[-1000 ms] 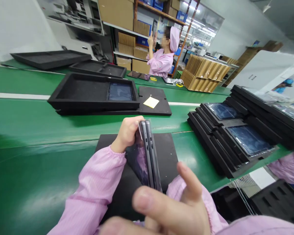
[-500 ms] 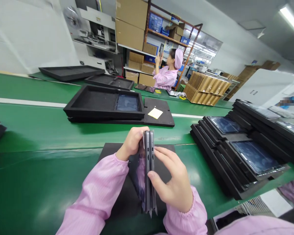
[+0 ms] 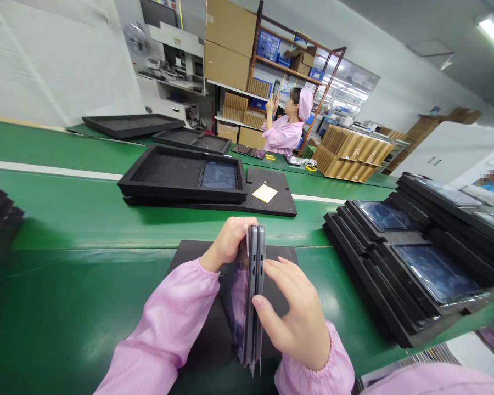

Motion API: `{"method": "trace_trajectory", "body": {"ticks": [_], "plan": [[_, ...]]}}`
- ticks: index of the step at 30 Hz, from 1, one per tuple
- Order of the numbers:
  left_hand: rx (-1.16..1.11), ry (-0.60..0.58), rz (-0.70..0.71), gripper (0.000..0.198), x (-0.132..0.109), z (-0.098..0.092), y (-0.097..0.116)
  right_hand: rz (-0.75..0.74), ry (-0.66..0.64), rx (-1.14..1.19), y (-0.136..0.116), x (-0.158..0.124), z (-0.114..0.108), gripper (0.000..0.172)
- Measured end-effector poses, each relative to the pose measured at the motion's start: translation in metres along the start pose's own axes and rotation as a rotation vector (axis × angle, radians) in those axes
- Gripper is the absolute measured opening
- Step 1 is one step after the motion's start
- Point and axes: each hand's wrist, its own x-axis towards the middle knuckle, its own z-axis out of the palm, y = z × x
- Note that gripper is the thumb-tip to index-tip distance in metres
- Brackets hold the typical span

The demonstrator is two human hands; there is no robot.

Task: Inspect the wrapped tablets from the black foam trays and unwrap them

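I hold two thin dark tablets [image 3: 254,285] on edge, stacked side by side, above a black foam mat [image 3: 197,258] on the green belt. My left hand [image 3: 227,243] grips the far top corner of the pair with curled fingers. My right hand [image 3: 291,312] clasps the right face and near edge, thumb pressed on the rim. Both sleeves are pink.
A black foam tray [image 3: 164,178] with one tablet in it lies across the belt, beside a black pad with a yellow note [image 3: 265,192]. Stacked black trays with bagged tablets [image 3: 411,263] stand at right. More trays lie at far left. A co-worker in pink [image 3: 286,129] stands by shelves.
My right hand came down from near the camera and closed on the tablets' right side. The view tilted up slightly; the left hand kept its grip.
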Motion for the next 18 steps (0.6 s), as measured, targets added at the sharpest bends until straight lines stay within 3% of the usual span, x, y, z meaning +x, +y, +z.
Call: {"method": "trace_trajectory", "body": {"ticks": [18], "plan": [[0.023, 0.006, -0.034, 0.071, -0.0013, 0.0004, -0.0005, 0.029, -0.043, 0.001, -0.0002, -0.0029, 0.0002, 0.028]]}}
